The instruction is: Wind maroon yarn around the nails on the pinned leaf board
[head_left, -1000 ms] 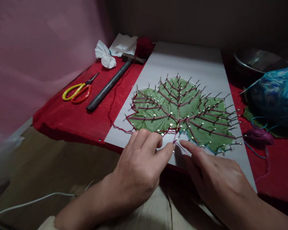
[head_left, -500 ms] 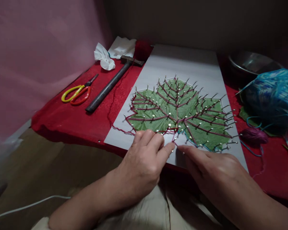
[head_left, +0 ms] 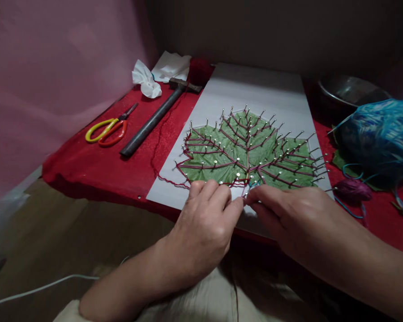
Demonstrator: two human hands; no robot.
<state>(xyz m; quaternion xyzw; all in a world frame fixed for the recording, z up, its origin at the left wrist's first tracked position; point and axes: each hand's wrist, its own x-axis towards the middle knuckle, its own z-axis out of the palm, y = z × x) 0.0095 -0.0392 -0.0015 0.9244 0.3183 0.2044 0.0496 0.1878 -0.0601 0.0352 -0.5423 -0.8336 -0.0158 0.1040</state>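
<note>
"Scissors (head_left: 109, 130)?"
"One pair, then one hammer (head_left: 154, 117)."
"Next?"
"My left hand (head_left: 206, 223) curls half closed; just beyond lies one leaf (head_left: 235, 146) on one board (head_left: 262, 85); my right hand (head_left: 289, 208) pinches beside my left thumb (head_left: 235, 208). What either grips, I can't tell."
"Further right?"
"One purple ball (head_left: 352, 190), one blue ball (head_left: 379, 134) of yarn."

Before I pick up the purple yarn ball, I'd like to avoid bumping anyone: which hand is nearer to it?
Right. The right hand is to the left of the purple yarn ball, apart from it; the left hand is farther left.
</note>
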